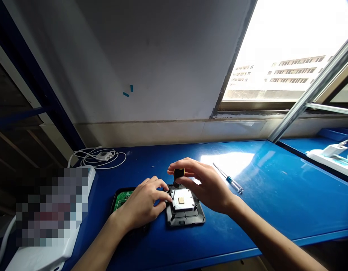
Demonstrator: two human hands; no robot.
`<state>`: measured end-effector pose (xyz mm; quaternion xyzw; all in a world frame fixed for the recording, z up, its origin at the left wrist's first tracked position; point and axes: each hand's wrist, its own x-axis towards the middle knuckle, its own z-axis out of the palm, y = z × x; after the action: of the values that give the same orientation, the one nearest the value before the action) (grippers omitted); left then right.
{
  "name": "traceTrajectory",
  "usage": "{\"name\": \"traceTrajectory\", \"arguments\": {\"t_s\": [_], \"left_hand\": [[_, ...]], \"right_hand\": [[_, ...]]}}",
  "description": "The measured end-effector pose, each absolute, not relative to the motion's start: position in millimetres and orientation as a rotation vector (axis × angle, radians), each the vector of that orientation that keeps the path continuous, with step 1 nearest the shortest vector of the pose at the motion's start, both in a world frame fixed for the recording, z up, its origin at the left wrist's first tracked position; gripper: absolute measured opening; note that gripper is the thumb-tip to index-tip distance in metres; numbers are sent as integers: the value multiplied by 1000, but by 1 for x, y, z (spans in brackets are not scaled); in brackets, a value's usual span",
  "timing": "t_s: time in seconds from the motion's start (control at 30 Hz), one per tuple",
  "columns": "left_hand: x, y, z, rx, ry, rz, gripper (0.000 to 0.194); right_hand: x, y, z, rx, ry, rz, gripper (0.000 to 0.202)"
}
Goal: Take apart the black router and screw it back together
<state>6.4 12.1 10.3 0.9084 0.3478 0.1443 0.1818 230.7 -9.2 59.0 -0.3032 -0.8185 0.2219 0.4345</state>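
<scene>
My right hand [200, 180] is closed around the black and yellow handle of a screwdriver [178, 174], which stands nearly upright. Its shaft reaches down to the upper left corner of a silver metal plate [186, 203]. A small tan square pad sits on that plate, which lies in a black plastic cover [185, 220]. My left hand [147, 197] has its fingers apart, with fingertips touching the cover's left edge close to the screwdriver's tip. Under this hand, partly hidden, is a green circuit board [123, 197] in a black housing.
A second screwdriver [234, 184] with a clear bluish handle lies to the right on the blue table [261, 210]. At the back left is a coiled white cable [104, 156]. A white device [63, 237] stands at the left; a power strip [337, 160] lies far right.
</scene>
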Motion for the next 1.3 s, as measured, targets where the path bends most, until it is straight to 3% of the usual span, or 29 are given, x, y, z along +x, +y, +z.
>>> {"name": "traceTrajectory", "arguments": {"t_s": [0.23,0.4,0.6,0.77,0.97,1.17,1.3], "left_hand": [[6,12,10,2573,964,411,27],[6,13,8,2566,966,423,27],[5,11,8,2569,978,417,26],[6,11,9,2575,970,406,26],[5,12,6,2575,987,407,25],[6,11,6,2587,965,416,26],[5,11,5,2584,971,423,25]], "right_hand": [[221,-8,52,-804,-1971,63,25],[218,-10,51,-844,-2018,171,39],[216,-11,51,-910,-2029,-6,26],[214,-16,55,-829,-2087,110,48],[210,-16,57,-896,-2013,-21,23],[211,-19,57,-879,-2019,144,44],[212,-15,58,-933,-1963,54,23]]}}
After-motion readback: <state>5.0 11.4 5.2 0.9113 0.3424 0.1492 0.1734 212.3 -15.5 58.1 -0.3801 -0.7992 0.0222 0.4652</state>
